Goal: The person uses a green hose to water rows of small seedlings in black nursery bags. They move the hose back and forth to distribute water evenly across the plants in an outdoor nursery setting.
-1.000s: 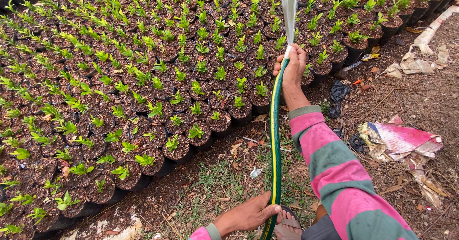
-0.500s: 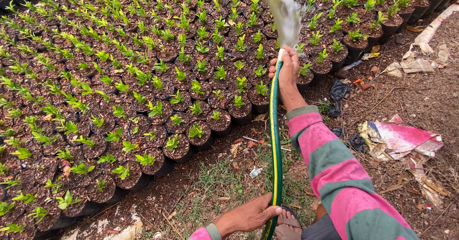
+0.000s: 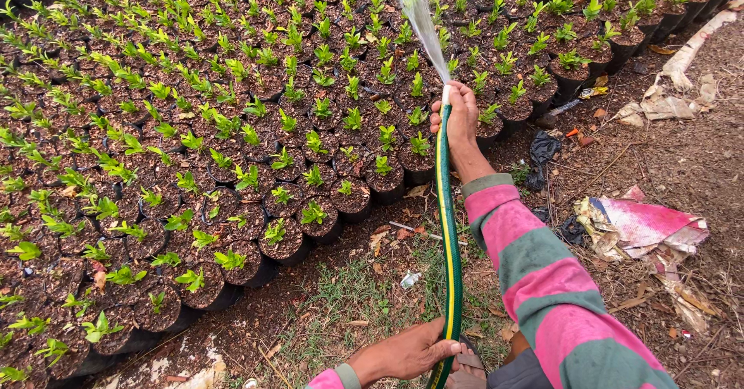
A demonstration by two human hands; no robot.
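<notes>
Nursery bed of seedlings in black soil-filled bags (image 3: 232, 164), filling the upper left of the view; bare ground with patchy grass (image 3: 349, 288) along its near edge; a crumpled pink and white sack (image 3: 643, 230) lying on the dirt well to the right; a green hose with a yellow stripe (image 3: 448, 234) running from the lower hand up to the upper one. Water jet (image 3: 422, 21): now leaning up and to the left over the rows, whereas a second ago it rose nearly straight up near the frame's top; half a second ago it had begun to tilt; the wetted zone, by this judgement, has shifted toward the middle rows of the bed. Right hand (image 3: 459, 118), sleeve striped pink and green: closed around the hose end, thumb apparently pressed at the outlet to fan the stream; its place beside the near corner bags is almost unchanged. Left hand (image 3: 407, 354): fingers wrapped about the hose low down, just beside a sandalled foot (image 3: 469, 362), as before.
</notes>
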